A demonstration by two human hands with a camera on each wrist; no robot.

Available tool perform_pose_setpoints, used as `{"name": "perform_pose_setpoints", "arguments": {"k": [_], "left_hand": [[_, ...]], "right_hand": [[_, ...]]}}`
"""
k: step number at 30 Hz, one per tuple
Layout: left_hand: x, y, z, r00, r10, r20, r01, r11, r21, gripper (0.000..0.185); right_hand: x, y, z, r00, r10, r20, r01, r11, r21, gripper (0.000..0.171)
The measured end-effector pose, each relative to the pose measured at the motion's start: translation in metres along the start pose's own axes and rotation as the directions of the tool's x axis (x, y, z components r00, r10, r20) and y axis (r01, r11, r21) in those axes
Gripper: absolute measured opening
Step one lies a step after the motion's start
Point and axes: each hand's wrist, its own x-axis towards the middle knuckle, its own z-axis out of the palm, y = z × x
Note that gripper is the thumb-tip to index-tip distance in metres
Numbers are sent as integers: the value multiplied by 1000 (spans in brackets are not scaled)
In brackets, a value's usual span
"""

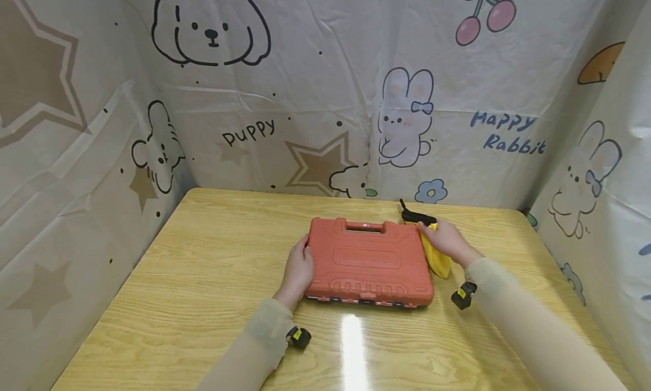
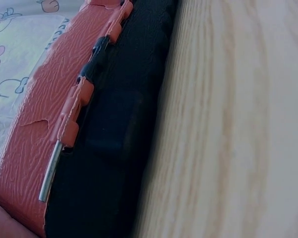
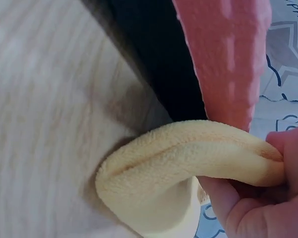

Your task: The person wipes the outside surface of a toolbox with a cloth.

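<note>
Case: an orange-red plastic tool case (image 1: pixel 368 262) is laid flat and closed on the table (image 1: pixel 203 266), near the middle and somewhat toward the far edge; a carry handle slot is seen on its far side and latches on its near side.
Case build: a textured orange-red lid (image 2: pixel 30 129) over a black lower shell (image 2: pixel 114 124) is shown in the left wrist view, with a metal hinge pin at the seam.
Left hand: the left hand (image 1: pixel 297 269) is laid against the case's left side, fingers fairly straight; nothing is clasped by this grip.
Right hand: the right hand (image 1: pixel 447 239) is clenched on a yellow cloth (image 1: pixel 437 258) just beside the case's right side; the folded terry edge (image 3: pixel 188 163) is pinched between thumb and fingers.
Black object: a small black item (image 1: pixel 414 214) is seen beyond the cloth, toward the far edge; what it is cannot be told.
Handling, case: it is judged stiff and probably weighty if filled, with a ribbed surface that should not slip; it is best taken by both short sides or by the handle slot.
Handling, cloth: it is judged soft, light and limp; any fold can be pinched, and it will sag.
Surroundings: cartoon-printed sheeting (image 1: pixel 407 114) is hung round the table's far, left and right edges.
</note>
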Motion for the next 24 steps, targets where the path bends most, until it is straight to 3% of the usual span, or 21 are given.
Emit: {"name": "perform_pose_setpoints", "arguments": {"k": [7,17,24], "left_hand": [[-1,0,1,1000,-4,-9,4,1000,6,50],[-1,2,1,1000,5,-19,-4,1000,25,49],[-2,0,1,1000,-2,-16,3,1000,19,49]], "right_hand": [[-7,0,3,1000,14,-15,-13,999,38,56],[-22,-1,2,1000,-6,-26,5,1000,-23,66],[-33,3,5,1000,1,-26,-2,1000,-10,58]]}}
